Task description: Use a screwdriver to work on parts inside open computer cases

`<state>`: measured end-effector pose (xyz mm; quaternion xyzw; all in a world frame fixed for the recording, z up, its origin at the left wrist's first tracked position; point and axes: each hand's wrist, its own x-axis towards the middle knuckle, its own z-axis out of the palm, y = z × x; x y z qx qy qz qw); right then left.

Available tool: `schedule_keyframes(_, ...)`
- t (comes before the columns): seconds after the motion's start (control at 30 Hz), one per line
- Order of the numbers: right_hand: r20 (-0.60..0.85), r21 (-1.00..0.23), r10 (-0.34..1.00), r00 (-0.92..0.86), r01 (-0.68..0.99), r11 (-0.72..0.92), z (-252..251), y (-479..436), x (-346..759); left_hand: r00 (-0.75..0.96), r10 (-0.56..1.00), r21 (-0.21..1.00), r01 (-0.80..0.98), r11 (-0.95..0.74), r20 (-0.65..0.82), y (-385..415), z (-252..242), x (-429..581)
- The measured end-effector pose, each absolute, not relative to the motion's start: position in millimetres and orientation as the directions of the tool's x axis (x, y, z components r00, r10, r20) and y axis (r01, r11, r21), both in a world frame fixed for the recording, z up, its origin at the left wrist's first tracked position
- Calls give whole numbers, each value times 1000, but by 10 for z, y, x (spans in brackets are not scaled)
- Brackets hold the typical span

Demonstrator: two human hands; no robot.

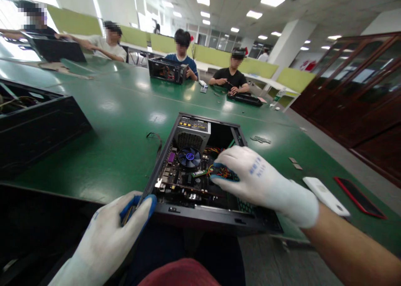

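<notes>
An open black computer case [175, 213] lies flat on the green table [119, 123] in front of me. Inside it I see a motherboard with a blue-lit cooler fan [189, 156] and a silver power supply [191, 135]. My left hand [115, 231], in a white glove with blue fingertips, grips the near left corner of the case. My right hand [257, 177], gloved the same way, reaches into the case with its fingers curled on a bundle of coloured wires [219, 171] beside the motherboard.
A second black case [34, 123] stands at the left. A white device [326, 196] and a red-edged phone [359, 197] lie at the right, small metal parts [261, 140] beyond. Several people sit at the far side with other cases. Wooden cabinets [360, 89] line the right wall.
</notes>
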<state>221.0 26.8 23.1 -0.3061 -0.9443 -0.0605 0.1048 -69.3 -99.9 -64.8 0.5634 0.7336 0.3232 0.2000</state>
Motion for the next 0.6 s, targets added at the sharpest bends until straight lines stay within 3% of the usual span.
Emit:
schedule_keyframes(0.1, -31, 229, 574, -818, 553, 801, 151, 622, 1828, -272, 959, 700, 699, 144, 75, -1007, -669, -703)
schedule_keyframes(0.23, -328, 326, 573, -751, 479, 815, 5, 888, 1442, -273, 960, 707, 692, 145, 69, -1012, -699, -728)
schedule_keyframes(0.47, -418, 379, 511, -751, 367, 849, -140, 892, 1255, -266, 963, 713, 685, 150, 53, -1018, -733, -733)
schedule_keyframes(0.6, -380, 358, 490, -785, 364, 860, -114, 907, 1326, -262, 964, 722, 676, 145, 51, -1019, -723, -722)
